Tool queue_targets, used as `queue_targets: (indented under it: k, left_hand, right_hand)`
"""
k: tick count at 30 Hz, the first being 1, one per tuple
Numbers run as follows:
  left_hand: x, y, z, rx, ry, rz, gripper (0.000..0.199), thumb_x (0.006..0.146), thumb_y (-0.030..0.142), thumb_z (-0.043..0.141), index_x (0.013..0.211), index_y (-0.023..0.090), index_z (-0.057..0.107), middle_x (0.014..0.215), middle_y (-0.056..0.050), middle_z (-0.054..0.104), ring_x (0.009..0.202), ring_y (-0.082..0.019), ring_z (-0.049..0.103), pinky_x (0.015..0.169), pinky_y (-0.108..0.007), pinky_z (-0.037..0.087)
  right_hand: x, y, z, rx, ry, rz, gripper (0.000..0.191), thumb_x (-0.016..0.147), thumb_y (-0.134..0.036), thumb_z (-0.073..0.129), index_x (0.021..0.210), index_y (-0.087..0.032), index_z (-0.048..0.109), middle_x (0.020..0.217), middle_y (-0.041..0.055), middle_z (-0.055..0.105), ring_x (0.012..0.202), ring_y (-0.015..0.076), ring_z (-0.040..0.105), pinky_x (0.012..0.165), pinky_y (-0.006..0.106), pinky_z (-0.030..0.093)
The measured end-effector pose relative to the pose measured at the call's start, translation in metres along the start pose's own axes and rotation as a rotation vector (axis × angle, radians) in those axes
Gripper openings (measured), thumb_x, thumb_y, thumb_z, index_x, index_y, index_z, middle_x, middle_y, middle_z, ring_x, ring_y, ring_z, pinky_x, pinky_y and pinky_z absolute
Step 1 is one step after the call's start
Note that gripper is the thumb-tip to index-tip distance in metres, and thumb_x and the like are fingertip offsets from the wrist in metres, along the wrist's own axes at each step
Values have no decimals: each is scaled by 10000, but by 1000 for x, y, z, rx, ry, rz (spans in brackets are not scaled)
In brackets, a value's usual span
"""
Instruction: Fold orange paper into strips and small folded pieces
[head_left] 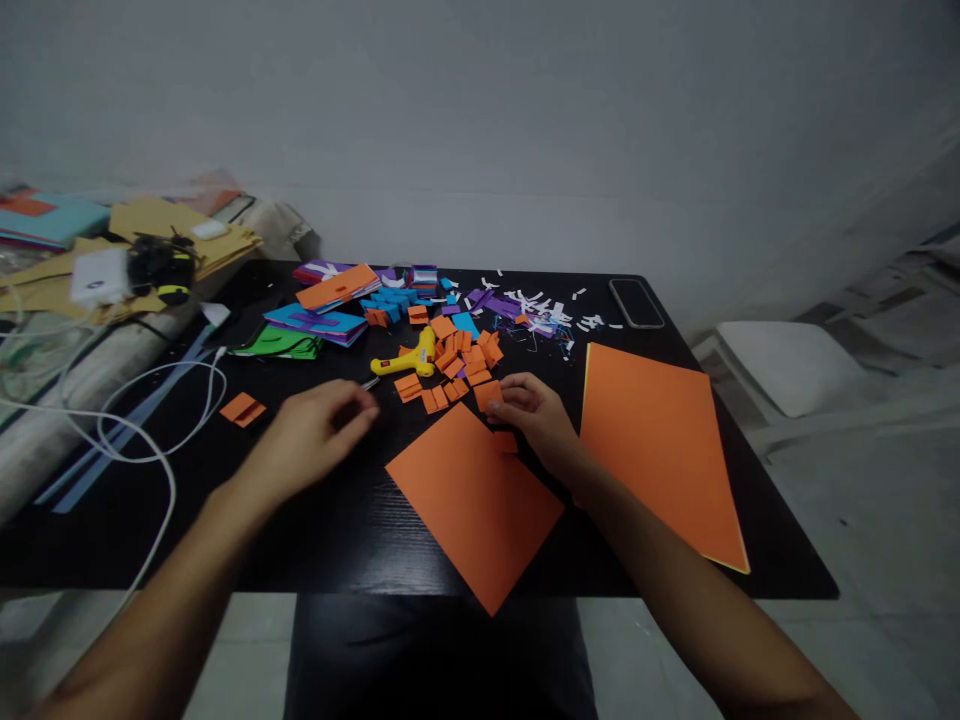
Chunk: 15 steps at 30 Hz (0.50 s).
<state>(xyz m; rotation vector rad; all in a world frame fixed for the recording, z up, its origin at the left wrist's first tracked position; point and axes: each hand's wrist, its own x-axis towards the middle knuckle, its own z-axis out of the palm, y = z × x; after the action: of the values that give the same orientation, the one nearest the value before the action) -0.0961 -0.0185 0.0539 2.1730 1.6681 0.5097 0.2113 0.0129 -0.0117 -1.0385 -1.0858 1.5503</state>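
Observation:
My right hand (pixel 534 412) pinches a small folded orange paper piece (pixel 487 397) just above the far corner of a square orange sheet (pixel 476 505). Another small orange piece (pixel 505 442) rests on that sheet below my fingers. On the left, my left hand (pixel 326 425) hovers over the table, its fingers loosely curled, thumb and fingertips apart, and nothing visible between them. Close to its fingertips lies a thin metallic item (pixel 370 383), too small to name. Between the hands sit a yellow glue gun (pixel 420 355) and a heap of folded orange pieces (pixel 457 360).
The black table (pixel 337 540) also bears a large orange paper stack (pixel 656 450) at right and a phone (pixel 636 303). Purple and white paper scraps (pixel 536 312) lie at the back. Folded coloured papers (pixel 319 325) and a white cable (pixel 169 465) are on the left.

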Motion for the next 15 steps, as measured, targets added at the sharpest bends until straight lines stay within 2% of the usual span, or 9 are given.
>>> queue_targets:
  k: [3, 6, 10, 15]
  left_hand:
    - [25, 36, 31, -253, 16, 141, 264, 1001, 406, 538, 1059, 203, 696, 993, -49, 751, 863, -206, 678, 769, -307, 499]
    - [50, 52, 54, -444, -40, 256, 306, 963, 319, 590, 1234, 201, 668, 1109, -71, 743, 905, -197, 682, 784, -305, 529]
    - [63, 48, 74, -593, -134, 309, 353, 881, 195, 612, 1223, 194, 704, 1127, -84, 722, 885, -175, 671, 736, -272, 531]
    - [55, 35, 91, -794, -129, 241, 360, 887, 266, 690, 1238, 191, 717, 1165, -103, 698, 844, -153, 665, 707, -257, 540]
  right_hand:
    - [-2, -2, 0, 17, -65, 35, 383, 719, -394, 909, 960, -215, 672, 839, -1, 758, 749, 149, 701, 770, 315, 571]
    - [-1, -1, -1, 69, -145, 134, 432, 683, -390, 939, 995, -211, 700, 843, 6, 770, 741, 148, 710, 771, 313, 572]
    - [0, 2, -1, 145, -203, 250, 505, 622, -359, 982, 1006, -213, 688, 802, 0, 765, 705, 156, 721, 766, 328, 579]
    - [-1, 4, 0, 157, -202, 224, 451, 634, -353, 979, 958, -206, 702, 814, -2, 758, 714, 155, 722, 780, 334, 583]
